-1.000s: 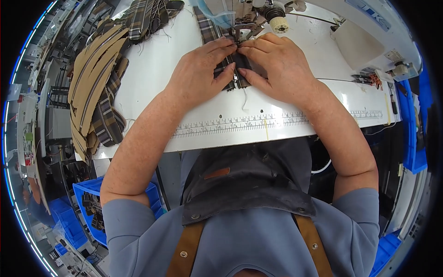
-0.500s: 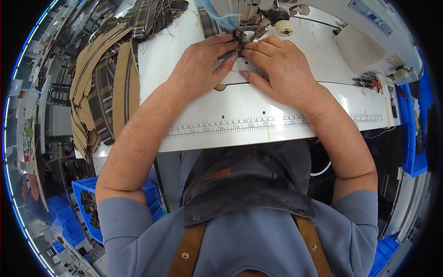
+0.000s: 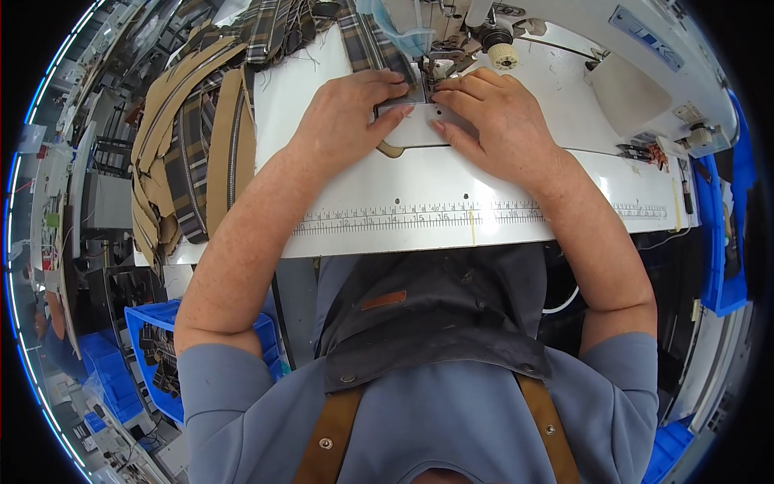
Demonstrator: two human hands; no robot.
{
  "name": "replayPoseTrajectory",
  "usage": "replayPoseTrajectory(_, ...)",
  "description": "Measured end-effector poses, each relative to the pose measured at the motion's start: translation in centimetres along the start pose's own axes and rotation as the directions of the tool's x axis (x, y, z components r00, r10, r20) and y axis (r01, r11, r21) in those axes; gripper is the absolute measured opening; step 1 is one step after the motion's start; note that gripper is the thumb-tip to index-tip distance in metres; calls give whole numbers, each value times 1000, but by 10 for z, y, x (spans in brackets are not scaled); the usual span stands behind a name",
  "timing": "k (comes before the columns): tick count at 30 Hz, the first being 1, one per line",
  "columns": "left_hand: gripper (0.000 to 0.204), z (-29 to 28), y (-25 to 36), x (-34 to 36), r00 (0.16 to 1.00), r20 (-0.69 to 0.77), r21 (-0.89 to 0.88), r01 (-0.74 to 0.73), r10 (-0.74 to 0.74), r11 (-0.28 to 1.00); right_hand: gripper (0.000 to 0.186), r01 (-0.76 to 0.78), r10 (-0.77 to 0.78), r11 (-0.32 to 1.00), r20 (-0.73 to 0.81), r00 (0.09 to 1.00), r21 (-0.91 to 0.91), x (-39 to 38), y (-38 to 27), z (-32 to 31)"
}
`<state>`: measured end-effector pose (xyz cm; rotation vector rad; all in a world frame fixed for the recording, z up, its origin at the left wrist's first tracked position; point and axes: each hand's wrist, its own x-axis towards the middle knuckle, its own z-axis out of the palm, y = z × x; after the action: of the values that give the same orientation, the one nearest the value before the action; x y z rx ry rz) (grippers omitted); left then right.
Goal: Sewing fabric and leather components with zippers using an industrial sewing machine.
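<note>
A plaid fabric strip with a zipper (image 3: 371, 44) runs toward the presser foot (image 3: 429, 71) of a white sewing machine (image 3: 637, 77). My left hand (image 3: 343, 113) lies on the machine bed left of the foot, its fingertips on the strip's near end and the thumb apart. To the right of the foot rests my right hand (image 3: 506, 121), fingers bent toward the needle area, thumb apart on the metal plate. Whatever lies beneath the right fingertips is hidden. Neither hand visibly pinches anything.
Plaid and tan zipper strips (image 3: 189, 133) are heaped at the table's left, with frayed ends. A ruler scale (image 3: 419, 218) runs along the front edge. Small tools (image 3: 645, 152) lie at the right. Blue bins (image 3: 153, 315) hang below left and at the far right (image 3: 726, 242).
Both hands stay beside the presser foot, with small finger shifts. More of the plaid zipper strip shows behind the left fingers. The whole view has shifted slightly.
</note>
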<state>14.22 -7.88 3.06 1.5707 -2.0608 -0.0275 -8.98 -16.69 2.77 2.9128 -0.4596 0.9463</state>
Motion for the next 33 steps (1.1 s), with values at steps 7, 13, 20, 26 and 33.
replayPoseTrajectory(7, 40, -28, 55, -81, 993, 85, -111, -78, 87, 991, 27, 16, -16, 1000, 14, 1000, 8, -3, 6, 4)
replayPoseTrajectory(13, 60, -16, 104, -136, 997, -20, 53, -79, 80, 995, 29, 30, -42, 994, 122, 992, 101, 6, -2, -12)
replayPoseTrajectory(20, 36, -5, 107, -156, 954, -214, 154, -177, 208, 972, 21, 47, -60, 993, 110, 992, 113, 2, -6, -11)
replayPoseTrajectory(26, 13, -31, 124, -173, 898, -360, -443, 73, -252, 893, 19, 317, -283, 880, -148, 948, 352, 10, -40, -39)
replayPoseTrajectory(33, 24, -77, 108, -165, 659, -351, -923, -124, -666, 363, 20, -159, 53, 682, 168, 984, 714, -3, -91, -53)
